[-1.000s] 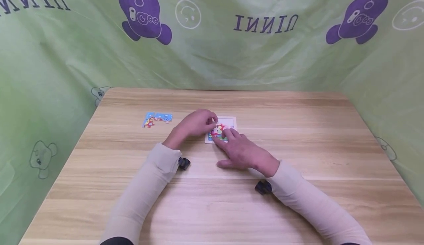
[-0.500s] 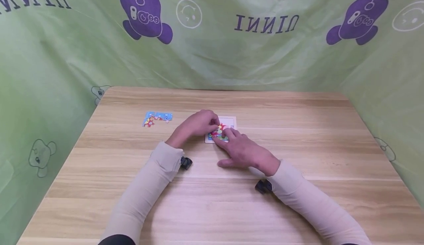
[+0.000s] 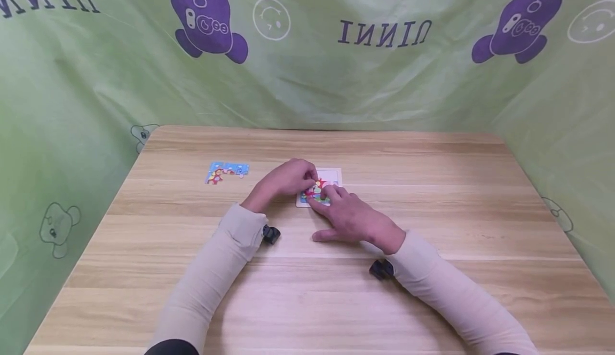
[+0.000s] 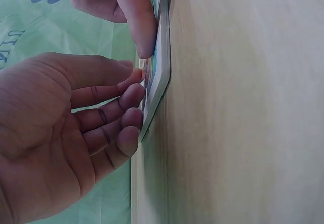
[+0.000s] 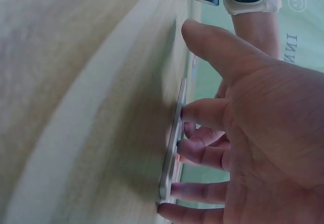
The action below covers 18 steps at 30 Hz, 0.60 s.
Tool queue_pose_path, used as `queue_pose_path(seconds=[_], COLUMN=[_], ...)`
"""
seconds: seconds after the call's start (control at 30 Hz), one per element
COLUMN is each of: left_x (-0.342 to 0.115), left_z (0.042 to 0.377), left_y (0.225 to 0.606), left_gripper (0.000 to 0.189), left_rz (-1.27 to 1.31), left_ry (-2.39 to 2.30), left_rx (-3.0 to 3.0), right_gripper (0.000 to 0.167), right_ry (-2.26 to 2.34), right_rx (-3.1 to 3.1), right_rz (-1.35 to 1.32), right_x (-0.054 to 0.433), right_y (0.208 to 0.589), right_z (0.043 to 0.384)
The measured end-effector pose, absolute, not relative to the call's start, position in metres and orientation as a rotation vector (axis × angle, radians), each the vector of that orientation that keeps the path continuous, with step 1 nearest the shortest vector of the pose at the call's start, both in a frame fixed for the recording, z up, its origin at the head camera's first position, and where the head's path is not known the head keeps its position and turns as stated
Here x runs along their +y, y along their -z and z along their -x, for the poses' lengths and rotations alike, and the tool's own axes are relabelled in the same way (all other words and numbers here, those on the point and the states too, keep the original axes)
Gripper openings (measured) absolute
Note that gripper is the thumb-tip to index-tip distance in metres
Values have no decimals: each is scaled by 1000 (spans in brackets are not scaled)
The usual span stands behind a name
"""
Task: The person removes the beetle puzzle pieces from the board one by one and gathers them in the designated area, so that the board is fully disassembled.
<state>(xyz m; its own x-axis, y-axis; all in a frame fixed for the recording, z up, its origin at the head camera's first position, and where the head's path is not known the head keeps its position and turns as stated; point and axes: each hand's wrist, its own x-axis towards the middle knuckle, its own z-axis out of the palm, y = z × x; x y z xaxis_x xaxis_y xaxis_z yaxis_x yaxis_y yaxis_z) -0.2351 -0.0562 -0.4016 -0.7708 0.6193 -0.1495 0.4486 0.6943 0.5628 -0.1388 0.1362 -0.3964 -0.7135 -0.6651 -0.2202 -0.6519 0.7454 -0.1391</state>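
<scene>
A small jigsaw puzzle board with a pale rim lies mid-table, its lower part filled with colourful pieces and its far part white. My left hand is at the board's left side. In the left wrist view, its thumb and index finger pinch together at the board's surface, apparently on a puzzle piece mostly hidden by the fingertips. My right hand rests its extended fingertips on the puzzle's near part, with the thumb held away. The right wrist view shows those fingers spread along the board's edge.
Several loose puzzle pieces, blue with red and yellow, lie joined or close together to the left on the wooden table. A green printed cloth hangs behind and at both sides. Each wrist carries a black camera.
My left hand has shifted slightly right over the puzzle, then stayed nearly still. The right hand keeps its place on the board, and the loose pieces lie as before.
</scene>
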Motion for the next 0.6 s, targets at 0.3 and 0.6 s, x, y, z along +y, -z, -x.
queue_pose_path(seconds=[0.3,0.6], left_x=[-56,-53], left_z=[235,235], left_y=[403,405], left_gripper=[7,4], left_rz=[-816,-766], left_ry=[-759,-805], left_rx=[2571,2600], right_gripper=[86,89], right_ry=[57,91], right_rx=[2694,2673], right_rz=[1060,1053], right_x=[137,137], right_y=[396,394], right_z=[139,139])
